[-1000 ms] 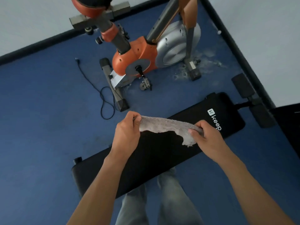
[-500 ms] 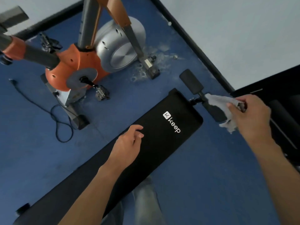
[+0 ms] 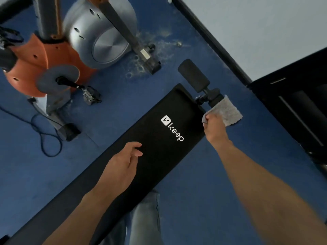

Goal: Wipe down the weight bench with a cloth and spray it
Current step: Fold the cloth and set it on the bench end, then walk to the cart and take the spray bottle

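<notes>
right hand (image 3: 215, 129) pinches cloth (image 3: 224, 111) at far end of weight bench (image 3: 155, 147) — left hand (image 3: 122, 167) loose, empty over pad — wipe w/ flat cloth, overlapping strokes.

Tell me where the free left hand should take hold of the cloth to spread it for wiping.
Probably the far loose corner of the cloth, coming in from above the bench. The right hand pinches only its near edge, so the rest lies spread over the roller pad, free for the left hand.
</notes>
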